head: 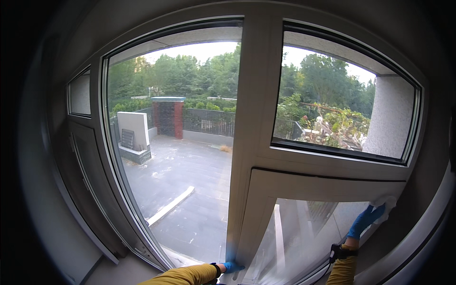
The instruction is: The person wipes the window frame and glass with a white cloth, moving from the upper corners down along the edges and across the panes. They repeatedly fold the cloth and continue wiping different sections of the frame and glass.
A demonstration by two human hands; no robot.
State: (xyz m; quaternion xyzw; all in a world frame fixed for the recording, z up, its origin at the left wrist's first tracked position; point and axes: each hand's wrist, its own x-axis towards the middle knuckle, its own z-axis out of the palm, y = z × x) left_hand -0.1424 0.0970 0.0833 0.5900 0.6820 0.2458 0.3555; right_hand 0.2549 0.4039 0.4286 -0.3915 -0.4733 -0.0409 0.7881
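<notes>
My right hand point(367, 219), in a blue glove, presses a white cloth point(388, 208) against the upper right corner of a tilted window sash point(317, 185), where its frame meets the glass. Lower down, my left hand point(233, 267), gloved in blue too, rests at the left side of this sash, near the upright frame post point(249, 107). Part of what lies under its fingers is hidden, and I cannot tell whether it grips the window handle. Yellow sleeves cover both arms, with black bands at the wrists.
A large fixed pane point(178, 149) stands to the left, a smaller pane point(331, 96) above the sash. At far left is another narrow sash point(87, 160). Outside lie a paved yard, a low wall point(132, 130) and trees. A dark cable hangs by my right wrist.
</notes>
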